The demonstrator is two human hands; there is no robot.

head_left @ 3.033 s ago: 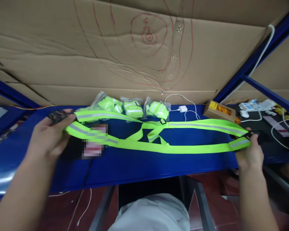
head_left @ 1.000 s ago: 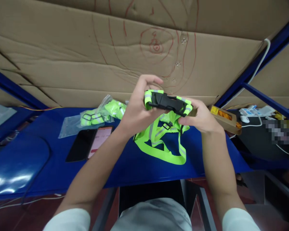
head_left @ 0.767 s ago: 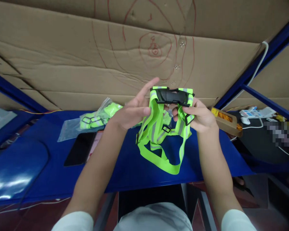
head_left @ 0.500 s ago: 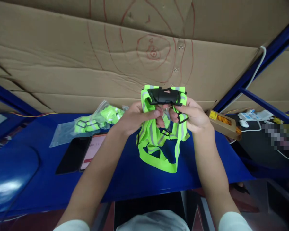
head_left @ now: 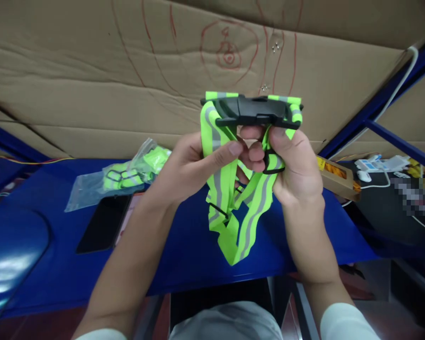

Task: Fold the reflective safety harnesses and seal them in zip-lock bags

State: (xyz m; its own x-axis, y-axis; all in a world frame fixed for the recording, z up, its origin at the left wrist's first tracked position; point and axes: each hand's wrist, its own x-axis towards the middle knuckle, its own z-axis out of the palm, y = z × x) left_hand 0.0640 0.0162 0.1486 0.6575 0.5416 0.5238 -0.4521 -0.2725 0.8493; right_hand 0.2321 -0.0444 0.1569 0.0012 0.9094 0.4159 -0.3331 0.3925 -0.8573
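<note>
Both hands hold up a neon-yellow reflective strap harness (head_left: 217,165) with grey stripes, above the table. A black plastic buckle (head_left: 257,111), its two halves joined, spans the top between the straps. My left hand (head_left: 201,163) is closed around the left strap, thumb lying across it. My right hand (head_left: 295,160) grips the right strap just under the buckle, thumb against the buckle's lower edge. A black slider (head_left: 273,162) sits on the strap by the right fingers. Below, the straps hang in a loop that ends in a point.
On the blue table (head_left: 184,255), a clear plastic bag (head_left: 85,191) with folded neon straps lies at left, near a black phone (head_left: 101,224) and a second, partly hidden one. At right are a cardboard box (head_left: 340,178) and white chargers (head_left: 380,164). A cardboard wall (head_left: 92,104) stands behind.
The harness and both hands have come up and closer to me, so the buckle looks larger. The hanging loop has narrowed and swung into a point.
</note>
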